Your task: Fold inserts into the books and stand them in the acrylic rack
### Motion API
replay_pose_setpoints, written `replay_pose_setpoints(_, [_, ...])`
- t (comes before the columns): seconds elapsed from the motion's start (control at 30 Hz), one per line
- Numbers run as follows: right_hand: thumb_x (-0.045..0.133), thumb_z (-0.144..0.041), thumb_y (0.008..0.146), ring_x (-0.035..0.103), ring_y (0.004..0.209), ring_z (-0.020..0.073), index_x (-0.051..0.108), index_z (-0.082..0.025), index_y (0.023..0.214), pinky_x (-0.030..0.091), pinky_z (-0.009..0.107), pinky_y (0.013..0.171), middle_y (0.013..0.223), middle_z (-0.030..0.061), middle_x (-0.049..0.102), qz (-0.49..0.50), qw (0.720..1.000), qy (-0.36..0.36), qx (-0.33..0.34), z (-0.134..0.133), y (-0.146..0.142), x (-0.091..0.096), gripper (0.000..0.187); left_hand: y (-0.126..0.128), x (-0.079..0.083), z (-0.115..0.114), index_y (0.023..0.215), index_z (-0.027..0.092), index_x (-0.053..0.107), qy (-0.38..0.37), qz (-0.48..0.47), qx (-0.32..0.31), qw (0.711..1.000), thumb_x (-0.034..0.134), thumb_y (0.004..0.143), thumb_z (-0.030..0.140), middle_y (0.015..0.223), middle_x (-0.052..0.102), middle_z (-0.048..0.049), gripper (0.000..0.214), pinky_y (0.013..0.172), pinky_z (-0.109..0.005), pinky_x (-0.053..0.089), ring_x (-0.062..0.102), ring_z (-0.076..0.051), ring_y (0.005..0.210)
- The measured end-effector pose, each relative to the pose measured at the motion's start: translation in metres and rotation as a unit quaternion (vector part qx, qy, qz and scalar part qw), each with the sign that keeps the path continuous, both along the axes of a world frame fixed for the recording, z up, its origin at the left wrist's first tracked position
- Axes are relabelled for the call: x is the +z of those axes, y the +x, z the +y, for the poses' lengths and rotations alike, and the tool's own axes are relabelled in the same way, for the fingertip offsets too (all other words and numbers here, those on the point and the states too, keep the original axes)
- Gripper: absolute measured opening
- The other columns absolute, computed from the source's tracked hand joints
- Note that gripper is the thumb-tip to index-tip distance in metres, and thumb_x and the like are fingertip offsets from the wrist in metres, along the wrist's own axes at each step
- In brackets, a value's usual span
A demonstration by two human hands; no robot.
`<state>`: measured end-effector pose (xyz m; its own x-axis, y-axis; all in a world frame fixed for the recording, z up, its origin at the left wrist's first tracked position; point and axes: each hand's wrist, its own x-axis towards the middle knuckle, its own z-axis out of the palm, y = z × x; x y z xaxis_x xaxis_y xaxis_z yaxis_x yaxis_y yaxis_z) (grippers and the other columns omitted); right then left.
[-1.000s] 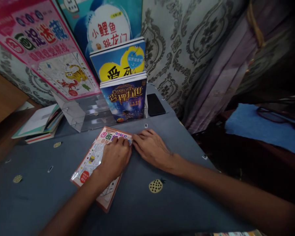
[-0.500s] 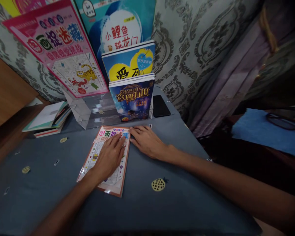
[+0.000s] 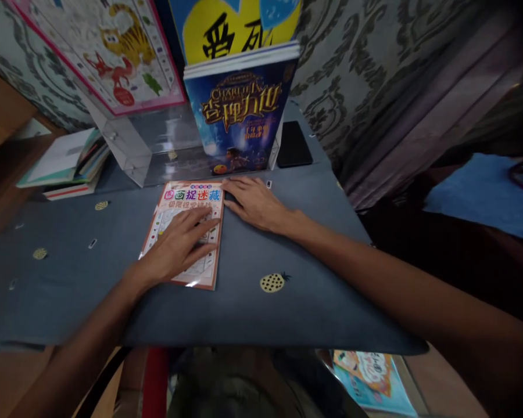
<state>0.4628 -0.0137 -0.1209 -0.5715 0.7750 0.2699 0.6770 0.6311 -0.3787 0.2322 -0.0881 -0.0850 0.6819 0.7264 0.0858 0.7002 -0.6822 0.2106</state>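
Left hand [image 3: 171, 248]: palm down over book [image 3: 196, 195], fingers spread | Right hand [image 3: 257, 204]: fingertips at book's upper right corner; cannot tell whether pinching | Book: face up on cloth [image 3: 239, 313], just in front of clear rack [image 3: 128, 152] | Phone [image 3: 294, 145]: beside rack's right end

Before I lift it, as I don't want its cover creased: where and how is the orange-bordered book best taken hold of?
I'd probably pinch the orange-bordered book by the lower part of its right edge, coming in from the right. It lies flat, with that part uncovered and grey-blue cloth beside it, while the left grip spreads over its middle.
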Motion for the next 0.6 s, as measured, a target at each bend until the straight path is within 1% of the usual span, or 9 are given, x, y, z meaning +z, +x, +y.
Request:
replay_pose_setpoints(0.1, [0.047, -0.03, 0.101, 0.045, 0.139, 0.0337, 0.051, -0.014, 0.14, 0.035, 0.054, 0.109, 0.144, 0.0169, 0.058, 0.001, 1.0, 0.007, 0.009, 0.002, 0.0, -0.003, 0.042, -0.017, 0.004, -0.022, 0.142, 0.024, 0.051, -0.017, 0.002, -0.063, 0.998, 0.055, 0.094, 0.058, 0.151, 0.049, -0.0137, 0.059, 0.117, -0.05, 0.036, 0.043, -0.03, 0.142])
replay_pose_setpoints(0.17, [0.045, -0.029, 0.102, 0.043, 0.141, 0.0338, 0.05, -0.013, 0.141, 0.034, 0.055, 0.111, 0.147, 0.0172, 0.056, -0.003, 1.0, 0.015, 0.016, 0.005, 0.0, -0.005, 0.043, -0.026, 0.003, -0.034, 0.145, 0.024, 0.048, -0.002, -0.005, -0.082, 0.997, 0.061, 0.089, 0.06, 0.151, 0.05, -0.0148, 0.067, 0.116, -0.053, 0.036, 0.043, -0.032, 0.141])
replay_pose_setpoints(0.23, [0.043, -0.029, 0.102, 0.042, 0.142, 0.0339, 0.049, -0.013, 0.142, 0.033, 0.055, 0.111, 0.149, 0.0179, 0.053, -0.009, 1.0, 0.019, 0.023, 0.007, -0.001, -0.006, 0.044, -0.03, 0.001, -0.043, 0.146, 0.024, 0.046, 0.018, -0.015, -0.082, 0.996, 0.063, 0.091, 0.053, 0.149, 0.051, -0.015, 0.064, 0.114, -0.054, 0.039, 0.045, -0.032, 0.14])
replay_pose_setpoints(0.33, [0.042, -0.03, 0.102, 0.042, 0.142, 0.0342, 0.049, -0.013, 0.143, 0.032, 0.056, 0.111, 0.151, 0.0185, 0.051, -0.016, 0.999, 0.019, 0.024, 0.01, -0.002, -0.006, 0.044, -0.03, -0.004, -0.048, 0.143, 0.024, 0.049, 0.05, -0.03, -0.07, 0.996, 0.062, 0.095, 0.04, 0.144, 0.057, -0.013, 0.052, 0.111, -0.052, 0.043, 0.051, -0.029, 0.135])
replay_pose_setpoints(0.43, [0.042, -0.028, 0.102, 0.044, 0.14, 0.0346, 0.053, -0.011, 0.139, 0.033, 0.056, 0.11, 0.149, 0.0198, 0.053, -0.01, 0.999, 0.027, 0.024, 0.009, -0.002, -0.005, 0.042, -0.026, -0.009, -0.051, 0.14, 0.023, 0.052, 0.08, -0.043, -0.067, 0.994, 0.06, 0.097, 0.037, 0.139, 0.061, -0.0123, 0.046, 0.111, -0.052, 0.044, 0.055, -0.028, 0.132])
replay_pose_setpoints(0.5, [0.042, -0.024, 0.101, 0.048, 0.136, 0.0335, 0.059, -0.013, 0.132, 0.034, 0.056, 0.109, 0.144, 0.0188, 0.058, 0.011, 0.998, 0.04, 0.043, 0.004, -0.002, -0.005, 0.037, -0.023, -0.013, -0.054, 0.137, 0.022, 0.053, 0.1, -0.05, -0.063, 0.992, 0.06, 0.097, 0.034, 0.137, 0.063, -0.0122, 0.043, 0.112, -0.053, 0.043, 0.056, -0.027, 0.131])
replay_pose_setpoints(0.6, [0.044, -0.021, 0.1, 0.058, 0.123, 0.029, 0.068, -0.015, 0.115, 0.039, 0.05, 0.105, 0.127, 0.0146, 0.069, 0.065, 0.991, 0.048, 0.106, -0.012, -0.005, -0.005, 0.028, -0.02, -0.018, -0.061, 0.132, 0.019, 0.057, 0.133, -0.065, -0.054, 0.987, 0.063, 0.095, 0.027, 0.131, 0.067, -0.0114, 0.038, 0.112, -0.052, 0.045, 0.058, -0.026, 0.13])
